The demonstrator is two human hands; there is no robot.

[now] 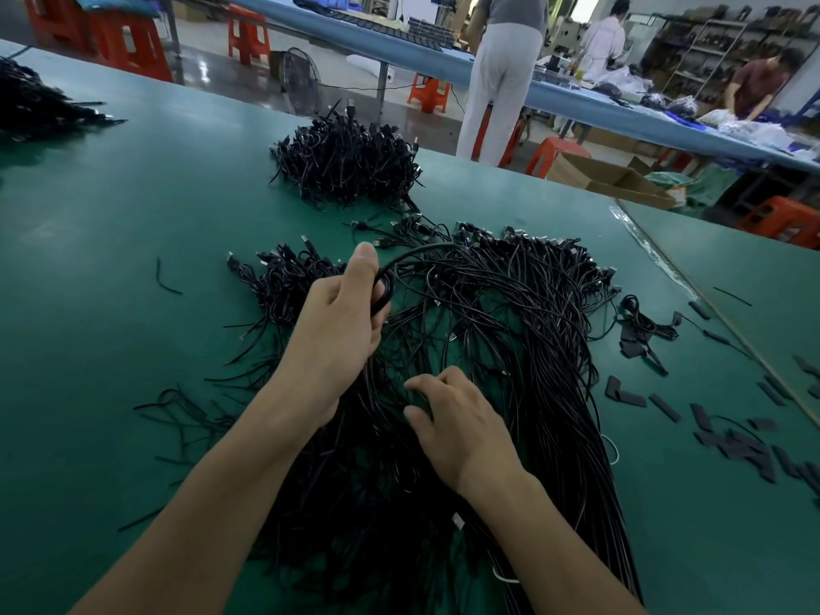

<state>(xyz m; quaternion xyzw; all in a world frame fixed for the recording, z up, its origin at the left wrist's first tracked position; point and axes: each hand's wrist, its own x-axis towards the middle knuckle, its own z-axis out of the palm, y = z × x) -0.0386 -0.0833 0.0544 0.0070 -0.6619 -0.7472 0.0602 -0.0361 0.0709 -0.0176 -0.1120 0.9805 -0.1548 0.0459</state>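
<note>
- Black cords filled most of the green counter (133, 259), all long and thin with small plugs on their ends.
- The left hand (337, 321) was raised a little above the counter, with its fingers and thumb curled round a cable loop (385, 289).
- One end of that loop ran out to the right in a curve, over the big heap of loose cables (510, 312).
- The right hand (461, 428) sat lower and nearer, on top of the big heap, just beside the left wrist.
- Its fingers were bent and its fingertips touched the cords, but I could not tell if it had hold of one.
- The big heap spread out like a fan, from the near edge of the counter up to the middle.
- A round pile of tied cables (346, 166) lay farther back, well apart from both hands.
- Another dark pile (40, 104) lay at the far left edge.
- Small flat black pieces (736, 441) were scattered on the right side of the counter.
- Short black ties (167, 277) lay loose on the left side.
- Behind the counter stood a person in white trousers (501, 82), red stools (248, 33) and a cardboard box (608, 175).
</note>
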